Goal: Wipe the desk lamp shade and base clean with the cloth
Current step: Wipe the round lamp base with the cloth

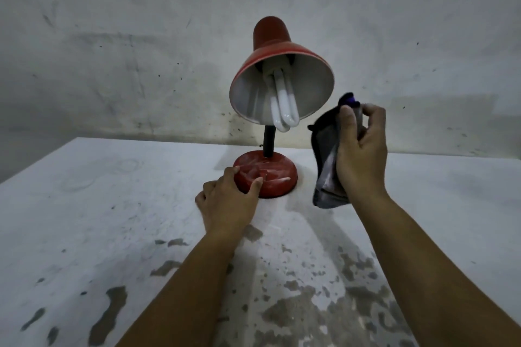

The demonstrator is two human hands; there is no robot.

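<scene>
A red desk lamp stands on a white table (112,205). Its red shade (270,36) tilts toward me, showing a white inside and a white tube bulb (283,104). A short black neck (269,144) joins it to the round red base (270,175), which is streaked with dust. My left hand (228,200) grips the front left edge of the base, thumb and fingers curled round its rim. My right hand (359,149) is raised to the right of the shade, apart from it, and holds a crumpled grey cloth (327,166) that hangs down.
A stained grey wall (141,51) rises right behind the lamp. The table's white paint is worn off in dark patches (324,304) near me. The table's left edge runs diagonally at the far left.
</scene>
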